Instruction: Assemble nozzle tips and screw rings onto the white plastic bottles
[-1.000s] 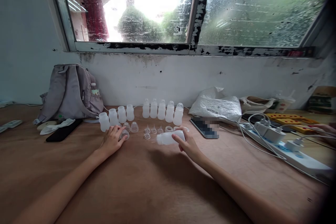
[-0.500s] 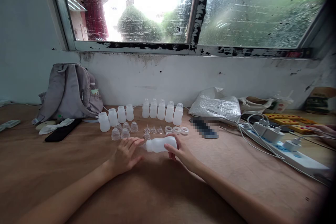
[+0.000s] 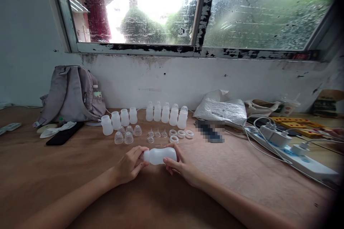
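A frosted baby bottle (image 3: 158, 156) lies sideways above the tabletop, its threaded neck toward the left. My right hand (image 3: 180, 162) is closed around the base end, thumb along the near side. At the neck end, the fingers and thumb of my left hand (image 3: 133, 162) close on the bottle; they hide whatever sits over its mouth. Just beyond are white rings (image 3: 181, 134), clear nipples (image 3: 157, 133) and clear dome caps (image 3: 128, 137). Behind these stand several open bottles (image 3: 106, 125) on the left and several capped bottles (image 3: 173, 114) on the right.
A grey backpack (image 3: 70, 93) leans at the back left, with a black phone (image 3: 64, 134) before it. Toward the right are a silver bubble bag (image 3: 221, 109), a blurred-out phone (image 3: 209, 131) and a white power strip (image 3: 309, 166) with cables. Another person's hand (image 3: 337, 134) shows at the right edge.
Both hands and the bottle have moved slightly down and left, nearer to me. My left hand has gone from spread fingers beside the nipple to closing on the neck end.
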{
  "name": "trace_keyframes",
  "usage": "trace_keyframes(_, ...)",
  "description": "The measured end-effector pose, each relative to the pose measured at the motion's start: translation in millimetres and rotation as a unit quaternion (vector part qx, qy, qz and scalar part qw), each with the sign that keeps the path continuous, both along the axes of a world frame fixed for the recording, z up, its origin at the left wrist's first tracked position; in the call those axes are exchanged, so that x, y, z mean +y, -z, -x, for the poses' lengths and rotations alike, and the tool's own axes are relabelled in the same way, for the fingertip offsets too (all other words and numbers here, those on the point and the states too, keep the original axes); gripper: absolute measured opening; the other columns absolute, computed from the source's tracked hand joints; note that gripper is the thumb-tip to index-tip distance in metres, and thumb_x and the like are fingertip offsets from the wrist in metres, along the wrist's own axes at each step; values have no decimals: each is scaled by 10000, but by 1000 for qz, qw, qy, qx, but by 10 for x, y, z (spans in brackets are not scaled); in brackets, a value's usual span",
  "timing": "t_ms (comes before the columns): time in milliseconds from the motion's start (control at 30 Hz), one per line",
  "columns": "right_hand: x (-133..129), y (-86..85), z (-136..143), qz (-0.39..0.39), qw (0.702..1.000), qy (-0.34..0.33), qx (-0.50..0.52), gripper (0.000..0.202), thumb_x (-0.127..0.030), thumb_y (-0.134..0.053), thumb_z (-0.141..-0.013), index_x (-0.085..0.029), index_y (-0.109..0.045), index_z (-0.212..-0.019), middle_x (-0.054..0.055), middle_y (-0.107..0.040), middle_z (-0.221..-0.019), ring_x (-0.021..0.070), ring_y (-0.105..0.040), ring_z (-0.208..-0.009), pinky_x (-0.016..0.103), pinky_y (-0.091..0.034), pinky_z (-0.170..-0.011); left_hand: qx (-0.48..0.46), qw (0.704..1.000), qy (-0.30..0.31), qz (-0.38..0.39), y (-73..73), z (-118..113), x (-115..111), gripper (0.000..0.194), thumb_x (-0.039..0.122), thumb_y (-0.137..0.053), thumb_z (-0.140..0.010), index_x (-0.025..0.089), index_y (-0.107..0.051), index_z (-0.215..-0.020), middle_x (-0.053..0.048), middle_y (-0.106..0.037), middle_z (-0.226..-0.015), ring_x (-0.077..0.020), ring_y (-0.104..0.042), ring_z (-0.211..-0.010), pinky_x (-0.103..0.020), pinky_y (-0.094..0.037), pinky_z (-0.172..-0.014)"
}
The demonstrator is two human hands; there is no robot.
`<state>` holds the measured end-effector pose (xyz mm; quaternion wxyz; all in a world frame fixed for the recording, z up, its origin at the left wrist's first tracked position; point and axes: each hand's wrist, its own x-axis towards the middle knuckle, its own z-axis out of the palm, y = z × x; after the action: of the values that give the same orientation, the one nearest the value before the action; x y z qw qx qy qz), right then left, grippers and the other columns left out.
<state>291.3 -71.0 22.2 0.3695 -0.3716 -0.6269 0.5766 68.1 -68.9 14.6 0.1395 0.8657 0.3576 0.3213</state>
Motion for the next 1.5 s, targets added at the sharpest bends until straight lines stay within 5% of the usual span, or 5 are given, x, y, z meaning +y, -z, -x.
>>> trace_keyframes(300, -114, -53, 41, -126, 992, -3, -25, 400, -342, -635, -673, -249, -380, -968, 10, -472, -932, 131, -484, -759, 225, -430, -607, -235, 939, -55, 245, 80, -90, 46, 474, 472, -262, -852, 137, -537, -661, -25, -551, -624, -137, -498, -581, -243, -408, -575)
trace_keyframes(433, -48, -27, 27, -131, 991, 19, -22, 389, -315, -621, -682, -261, -383, -985, -5, -464, -889, 132, -477, -740, 223, -416, -595, -315, 899, -42, 302, 140, -124, 108, 441, 515, -333, -820, 124, -535, -848, -15, -548, -642, -98, -470, -493, -220, -402, -495)
trace_keyframes(700, 138, -15, -54, -94, 994, 50, 26, 383, -192, -620, -659, -257, -413, -975, -24, -460, -849, 124, -472, -758, 230, -414, -631, -292, 920, -69, 251, 163, -30, 189, 300, 424, -515, -754, 153, -529, -882, -1, -556, -701, -99, -505, -555, -217, -421, -520)
trace_keyframes(933, 110, -13, -45, -47, 997, 32, 60, 393, -191, -628, -656, -257, -418, -982, -26, -465, -810, 113, -478, -709, 226, -429, -587, -220, 946, -119, 206, 179, 9, 201, 478, 475, -341, -828, 151, -449, -494, 32, -415, -431, -84, -392, -423, -202, -312, -446)
trace_keyframes(1500, 211, 61, -120, 34, 987, 86, 131, 422, -244, -646, -643, -234, -436, -1009, -10, -508, -795, 114, -522, -644, 245, -433, -546, -151, 974, -158, 56, 144, 78, 263, 265, 348, -498, -761, 172, -422, -577, 40, -448, -576, -87, -415, -516, -197, -336, -494)
